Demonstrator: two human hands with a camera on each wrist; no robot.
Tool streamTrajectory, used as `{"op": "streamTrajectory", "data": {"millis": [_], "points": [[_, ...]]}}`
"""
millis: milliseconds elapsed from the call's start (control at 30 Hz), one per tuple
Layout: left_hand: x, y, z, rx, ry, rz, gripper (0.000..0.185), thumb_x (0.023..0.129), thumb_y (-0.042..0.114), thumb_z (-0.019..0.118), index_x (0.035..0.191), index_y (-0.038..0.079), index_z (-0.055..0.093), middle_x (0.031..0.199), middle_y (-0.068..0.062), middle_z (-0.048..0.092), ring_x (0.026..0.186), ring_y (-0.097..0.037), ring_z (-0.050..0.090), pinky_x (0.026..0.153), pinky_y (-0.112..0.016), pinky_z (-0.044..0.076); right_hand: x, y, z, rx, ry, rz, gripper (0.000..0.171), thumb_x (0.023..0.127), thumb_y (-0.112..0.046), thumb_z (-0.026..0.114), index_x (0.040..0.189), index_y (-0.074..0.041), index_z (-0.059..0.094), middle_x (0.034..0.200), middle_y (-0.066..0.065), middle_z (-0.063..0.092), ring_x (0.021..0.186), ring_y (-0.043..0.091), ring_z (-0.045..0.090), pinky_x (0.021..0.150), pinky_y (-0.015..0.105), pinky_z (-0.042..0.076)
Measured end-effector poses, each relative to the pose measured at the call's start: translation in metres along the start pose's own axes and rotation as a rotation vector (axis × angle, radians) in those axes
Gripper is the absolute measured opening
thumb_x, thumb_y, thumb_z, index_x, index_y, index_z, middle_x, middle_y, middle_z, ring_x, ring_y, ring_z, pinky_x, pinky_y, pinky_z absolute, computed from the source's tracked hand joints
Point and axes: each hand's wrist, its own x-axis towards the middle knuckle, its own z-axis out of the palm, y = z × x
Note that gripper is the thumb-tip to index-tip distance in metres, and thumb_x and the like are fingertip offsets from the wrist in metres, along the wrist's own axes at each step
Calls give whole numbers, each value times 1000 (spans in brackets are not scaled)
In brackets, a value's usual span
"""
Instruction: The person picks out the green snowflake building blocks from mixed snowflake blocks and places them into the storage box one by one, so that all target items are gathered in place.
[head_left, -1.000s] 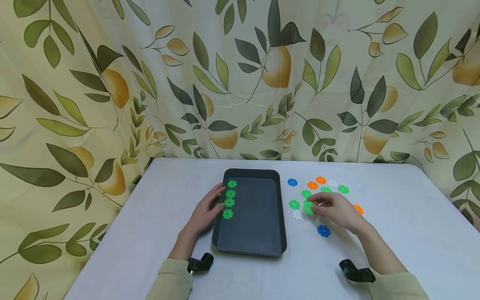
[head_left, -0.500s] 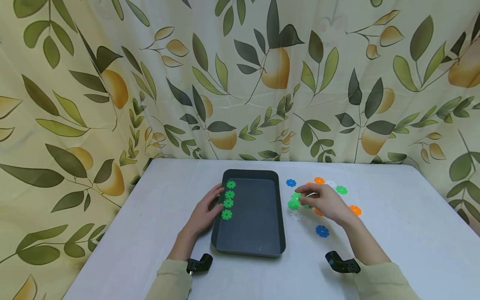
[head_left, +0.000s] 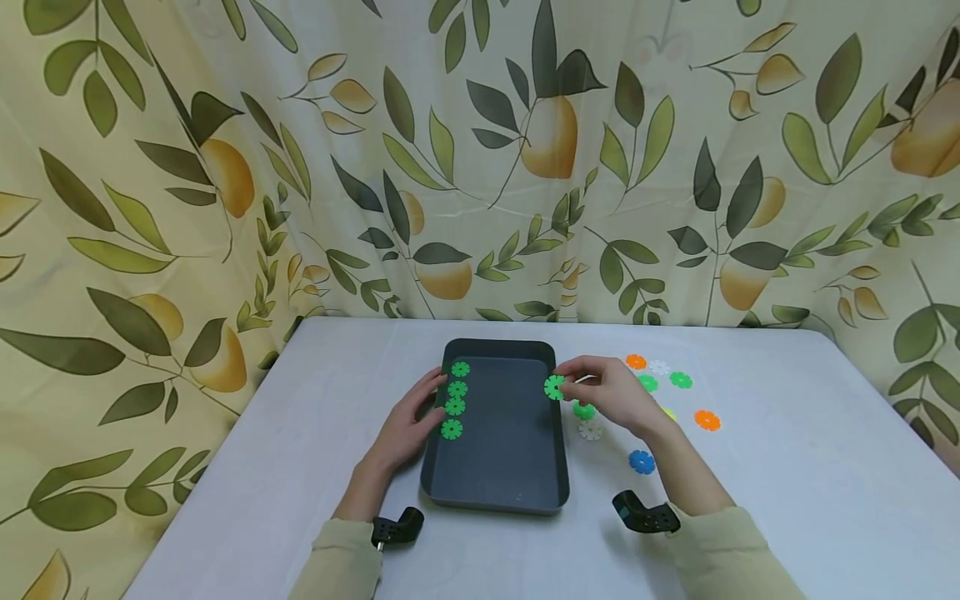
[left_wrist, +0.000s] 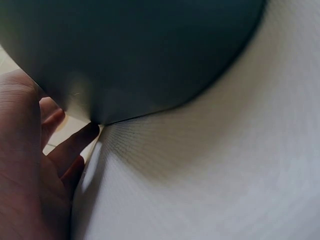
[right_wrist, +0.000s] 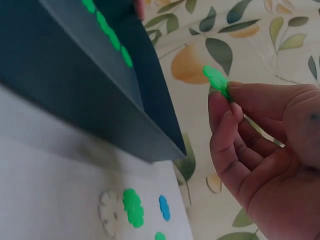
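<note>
My right hand pinches a green notched plastic disc between thumb and fingers, over the right rim of the dark grey tray. In the right wrist view the held disc tilts up from the fingertips, apart from the tray wall. My left hand holds the tray's left side, thumb at the rim; in the left wrist view its fingers touch the tray's outer edge. Several green discs lie in a column inside the tray, along its left wall.
Right of the tray, loose discs lie on the white table: green, orange, white and blue. A patterned curtain hangs behind the table's far edge.
My right hand has moved left from the loose discs to the tray's right rim, carrying a green disc. The left hand and the tray's column of discs stay in place.
</note>
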Motion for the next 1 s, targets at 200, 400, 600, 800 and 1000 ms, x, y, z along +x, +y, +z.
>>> {"op": "streamTrajectory", "data": {"millis": [200, 400, 600, 800, 1000], "points": [[-1, 0, 0, -3, 11, 19, 51, 97, 9, 59, 147, 2, 50, 161, -6, 36, 145, -27, 36, 117, -45, 32, 8, -10, 13, 13, -16, -22, 29, 94, -11, 68, 120, 1, 69, 99, 10, 66, 91, 39, 65, 79, 43, 57], [0, -2, -1, 0, 10, 14, 51, 97, 8, 59, 147, 2, 50, 161, -5, 36, 146, -23, 34, 117, -40, 32, 17, -20, 30, 38, -43, -68, 26, 93, -10, 69, 116, 2, 70, 95, 10, 67, 90, 37, 63, 79, 37, 57], [0, -2, -1, -2, 9, 7, 51, 98, 8, 59, 148, 3, 50, 161, -5, 36, 146, -23, 34, 117, -41, 32, 27, -27, 49, 32, -74, -107, 24, 91, -11, 71, 113, 1, 72, 96, 9, 67, 85, 26, 62, 77, 31, 56], [0, -2, -1, -3, 8, 20, 51, 97, 9, 59, 147, 3, 50, 161, -6, 35, 147, -24, 33, 117, -43, 31, 39, -27, 67, 45, -148, -154, 22, 91, -8, 71, 110, 3, 72, 92, 9, 67, 78, 22, 62, 71, 32, 56], [1, -2, -1, 3, 8, 30, 51, 97, 10, 59, 147, 3, 51, 161, -7, 36, 146, -26, 34, 117, -43, 31, 45, -24, 77, 63, -206, -162, 22, 91, -6, 70, 110, 5, 71, 90, 9, 68, 80, 36, 65, 72, 44, 58]]}}
